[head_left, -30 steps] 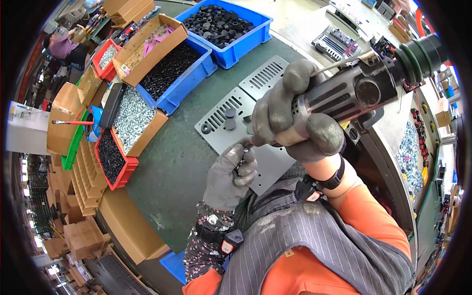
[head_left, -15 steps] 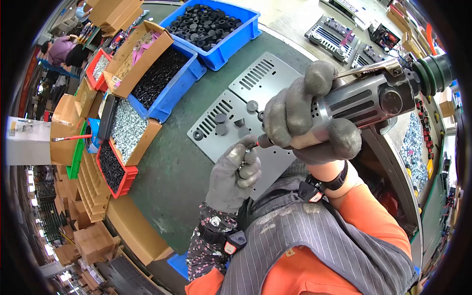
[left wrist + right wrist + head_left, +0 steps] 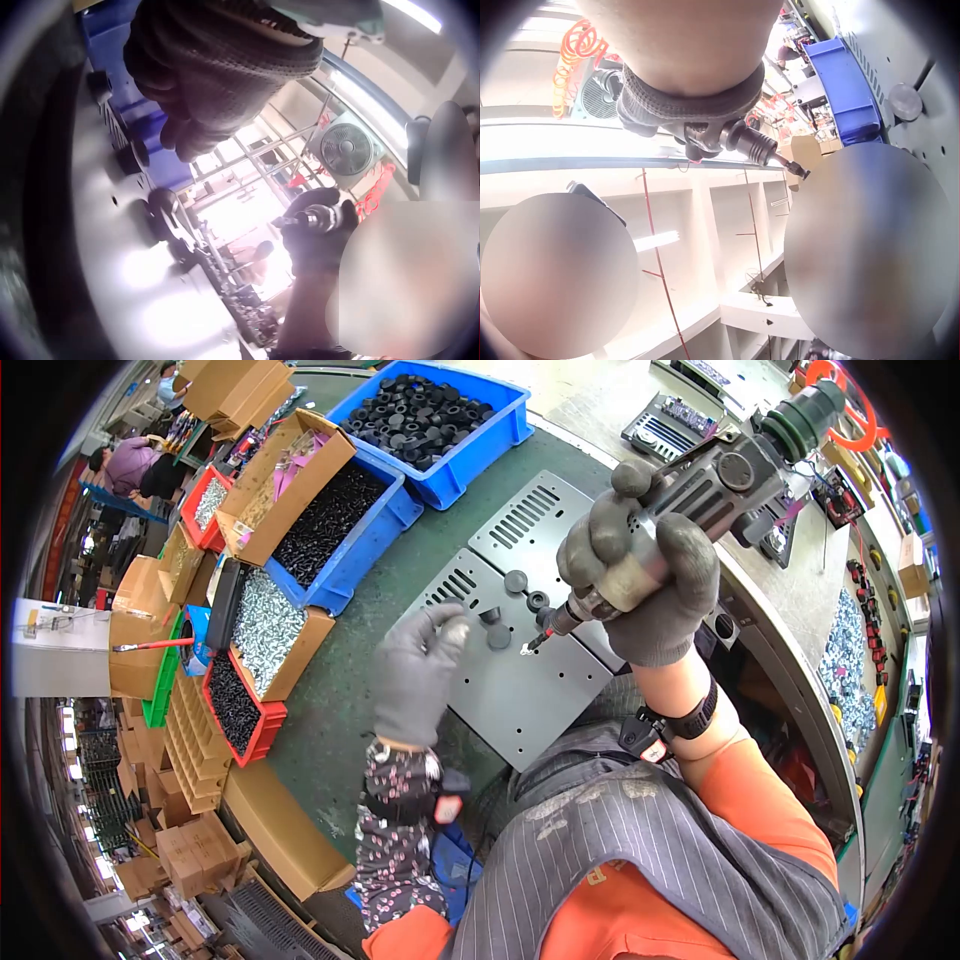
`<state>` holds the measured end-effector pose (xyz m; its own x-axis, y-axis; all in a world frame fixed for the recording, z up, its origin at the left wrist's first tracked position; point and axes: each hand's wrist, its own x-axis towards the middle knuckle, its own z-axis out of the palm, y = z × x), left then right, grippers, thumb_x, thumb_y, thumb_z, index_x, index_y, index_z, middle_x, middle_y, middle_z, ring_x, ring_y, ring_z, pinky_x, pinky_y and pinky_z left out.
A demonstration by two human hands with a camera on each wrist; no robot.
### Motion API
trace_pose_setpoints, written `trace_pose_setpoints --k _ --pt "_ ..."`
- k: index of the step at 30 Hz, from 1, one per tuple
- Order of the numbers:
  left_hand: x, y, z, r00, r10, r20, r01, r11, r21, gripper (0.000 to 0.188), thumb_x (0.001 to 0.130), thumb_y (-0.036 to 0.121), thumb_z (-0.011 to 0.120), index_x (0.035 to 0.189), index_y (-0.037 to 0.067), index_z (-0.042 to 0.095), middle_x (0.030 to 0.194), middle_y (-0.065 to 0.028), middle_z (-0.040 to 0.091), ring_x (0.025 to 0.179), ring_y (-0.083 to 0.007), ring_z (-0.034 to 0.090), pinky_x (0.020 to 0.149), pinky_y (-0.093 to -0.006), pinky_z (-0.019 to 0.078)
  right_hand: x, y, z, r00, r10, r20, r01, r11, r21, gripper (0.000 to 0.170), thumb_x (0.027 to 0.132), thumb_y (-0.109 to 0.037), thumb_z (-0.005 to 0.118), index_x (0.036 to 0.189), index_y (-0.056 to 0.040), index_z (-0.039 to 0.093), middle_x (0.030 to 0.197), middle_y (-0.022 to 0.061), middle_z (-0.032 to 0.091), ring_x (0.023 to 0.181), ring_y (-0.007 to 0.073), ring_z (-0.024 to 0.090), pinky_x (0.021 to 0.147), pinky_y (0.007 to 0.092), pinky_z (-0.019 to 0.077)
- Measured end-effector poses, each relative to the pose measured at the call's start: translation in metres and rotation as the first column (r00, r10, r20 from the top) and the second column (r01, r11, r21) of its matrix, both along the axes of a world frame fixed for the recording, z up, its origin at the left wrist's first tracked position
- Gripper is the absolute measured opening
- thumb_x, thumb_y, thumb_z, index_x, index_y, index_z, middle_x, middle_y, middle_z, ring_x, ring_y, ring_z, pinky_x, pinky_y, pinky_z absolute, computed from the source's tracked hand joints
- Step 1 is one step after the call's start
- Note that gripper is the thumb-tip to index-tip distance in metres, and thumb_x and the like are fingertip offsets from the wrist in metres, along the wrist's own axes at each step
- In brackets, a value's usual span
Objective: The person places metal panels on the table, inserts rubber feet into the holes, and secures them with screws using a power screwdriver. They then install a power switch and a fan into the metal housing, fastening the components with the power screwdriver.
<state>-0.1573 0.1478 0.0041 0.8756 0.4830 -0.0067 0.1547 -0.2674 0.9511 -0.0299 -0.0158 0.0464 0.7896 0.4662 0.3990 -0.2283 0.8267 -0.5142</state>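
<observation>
Two slotted metal panels (image 3: 525,695) on the tabletop (image 3: 330,785), loose rubber feet (image 3: 515,581) atop: fastening looks unfinished. My right hand (image 3: 660,618) has fingers clamped round the power screwdriver (image 3: 695,500), seemingly screw-tipped; my left hand's (image 3: 412,678) bend loosely, left of them, visibly holding nothing.

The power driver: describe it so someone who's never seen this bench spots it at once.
Start at the green workbench and find the grey metal plates on it. Above them, the gloved right hand grips the power driver, its bit angled toward the plates. Unlike the loose dark caps lying there, it's a long metallic tool with a green-ringed rear end.
</observation>
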Motion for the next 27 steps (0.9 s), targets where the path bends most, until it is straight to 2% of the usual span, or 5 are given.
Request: trace_pose_setpoints --k 2,5,12,19,27 --pt "0.010 0.022 0.001 0.980 0.076 -0.186 0.051 0.804 0.593 0.022 0.084 0.027 0.064 0.089 0.005 0.069 0.075 -0.0050 0.061 0.060 -0.0138 0.054 0.060 -0.0273 0.0448 -0.001 0.004 0.001 0.998 -0.031 -0.054 0.028 0.998 -0.059 0.042 0.079 -0.027 0.055 0.109 0.0001 0.044 0.071 0.0089 0.054 0.060 0.0234 0.057 0.049 0.0342 0.0479" --pt "0.030 0.026 0.019 0.908 0.066 -0.415 0.115 0.911 0.396 0.021 0.082 0.026 0.064 0.090 0.007 0.069 0.073 -0.0073 0.063 0.064 -0.0142 0.057 0.062 -0.0275 0.0451 0.001 0.012 -0.003 0.999 -0.029 -0.015 0.027 0.994 -0.107 0.041 0.079 -0.025 0.056 0.109 0.0002 0.044 0.072 0.0096 0.055 0.061 0.0225 0.057 0.053 0.0336 0.0484" --pt "0.043 0.060 -0.018 0.966 0.117 -0.231 0.055 0.780 0.624 0.027 0.081 0.031 0.064 0.096 0.008 0.068 0.081 -0.0110 0.065 0.072 -0.0224 0.061 0.066 -0.0328 0.0474 0.009 0.030 0.003 0.998 -0.044 0.038 0.053 0.955 -0.291 0.043 0.076 -0.028 0.059 0.109 -0.0029 0.048 0.073 0.0086 0.053 0.060 0.0227 0.054 0.055 0.0353 0.0464" --pt "0.042 0.045 -0.006 0.963 0.017 -0.268 0.109 0.889 0.445 0.032 0.075 0.021 0.071 0.102 0.004 0.066 0.088 -0.0120 0.065 0.076 -0.0214 0.062 0.070 -0.0313 0.0486 0.038 0.062 0.001 0.989 -0.059 0.133 0.097 0.950 -0.297 0.033 0.076 -0.009 0.061 0.104 0.0023 0.048 0.074 0.0101 0.057 0.059 0.0203 0.060 0.056 0.0322 0.0507" --pt "0.056 0.040 -0.039 0.994 -0.053 -0.096 0.082 0.941 0.328 0.028 0.078 0.014 0.070 0.104 0.003 0.065 0.091 -0.0087 0.067 0.077 -0.0152 0.063 0.069 -0.0274 0.0487 0.041 0.106 -0.003 0.968 -0.023 0.252 0.145 0.866 -0.478 0.040 0.076 -0.013 0.060 0.110 0.0022 0.047 0.074 0.0124 0.058 0.058 0.0216 0.058 0.054 0.0304 0.0469"
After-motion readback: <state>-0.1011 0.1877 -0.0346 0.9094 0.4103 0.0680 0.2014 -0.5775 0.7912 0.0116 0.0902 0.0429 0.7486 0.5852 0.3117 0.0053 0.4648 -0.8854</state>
